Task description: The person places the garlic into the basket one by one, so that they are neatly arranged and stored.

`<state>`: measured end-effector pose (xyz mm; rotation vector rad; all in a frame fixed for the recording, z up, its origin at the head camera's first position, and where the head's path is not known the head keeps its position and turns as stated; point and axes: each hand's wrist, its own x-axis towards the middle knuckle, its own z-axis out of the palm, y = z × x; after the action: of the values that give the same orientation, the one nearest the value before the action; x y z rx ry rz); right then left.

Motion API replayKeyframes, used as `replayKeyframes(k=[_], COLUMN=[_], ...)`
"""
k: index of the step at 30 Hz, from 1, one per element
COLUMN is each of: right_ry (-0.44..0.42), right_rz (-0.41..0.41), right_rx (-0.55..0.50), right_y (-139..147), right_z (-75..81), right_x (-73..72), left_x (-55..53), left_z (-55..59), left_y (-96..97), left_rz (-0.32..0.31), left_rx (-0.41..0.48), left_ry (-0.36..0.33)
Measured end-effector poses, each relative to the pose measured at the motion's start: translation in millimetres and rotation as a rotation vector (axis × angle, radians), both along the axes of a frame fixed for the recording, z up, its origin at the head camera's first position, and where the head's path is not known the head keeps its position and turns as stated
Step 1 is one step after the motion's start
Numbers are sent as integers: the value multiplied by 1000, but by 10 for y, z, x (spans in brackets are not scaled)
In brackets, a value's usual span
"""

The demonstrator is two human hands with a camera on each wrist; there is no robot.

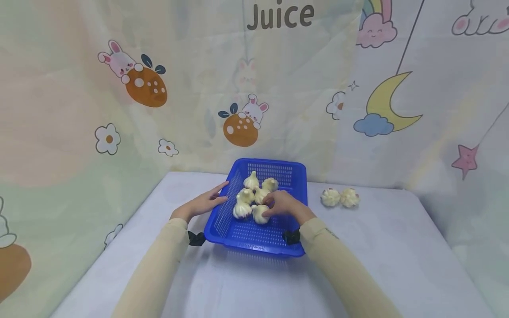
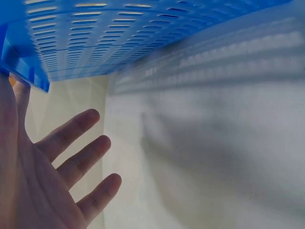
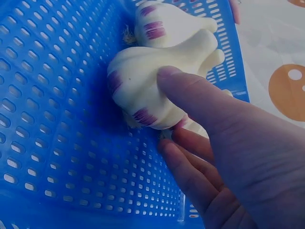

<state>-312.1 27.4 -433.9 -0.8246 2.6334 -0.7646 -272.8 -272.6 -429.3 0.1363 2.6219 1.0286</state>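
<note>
A blue plastic basket (image 1: 254, 247) with slotted walls holds several white garlic bulbs (image 1: 252, 181) with purple streaks. Inside it, my right hand (image 1: 284, 204) pinches the nearest right bulb (image 1: 260, 214). The right wrist view shows the thumb (image 3: 190, 93) on that bulb's side and the other fingers at its lower edge. At the basket's left rim, my left hand (image 1: 201, 204) touches the edge with straight fingers. Three spread fingers (image 2: 78, 164) of it stand off the basket wall (image 2: 105, 40) in the left wrist view.
Two more garlic bulbs (image 1: 339, 198) lie side by side on the white tabletop (image 1: 377, 251), right of the basket. Behind the table hangs a patterned cloth (image 1: 294, 110) with printed rabbits and flowers. Black straps (image 1: 196, 238) show at both wrists.
</note>
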Motion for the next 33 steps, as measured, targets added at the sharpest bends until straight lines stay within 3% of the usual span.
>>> replayKeyframes(k=[8, 23, 33], right_ry=[45, 73, 88], right_rz=[-10, -9, -141], right_rx=[48, 12, -117], right_y=[2, -36, -28], right_z=[-19, 12, 96], right_x=[1, 21, 29], left_x=[16, 13, 21], left_z=[-13, -37, -44], left_y=[17, -30, -15], left_rz=[2, 17, 4], left_rx=[0, 19, 31], left_ry=[9, 18, 13])
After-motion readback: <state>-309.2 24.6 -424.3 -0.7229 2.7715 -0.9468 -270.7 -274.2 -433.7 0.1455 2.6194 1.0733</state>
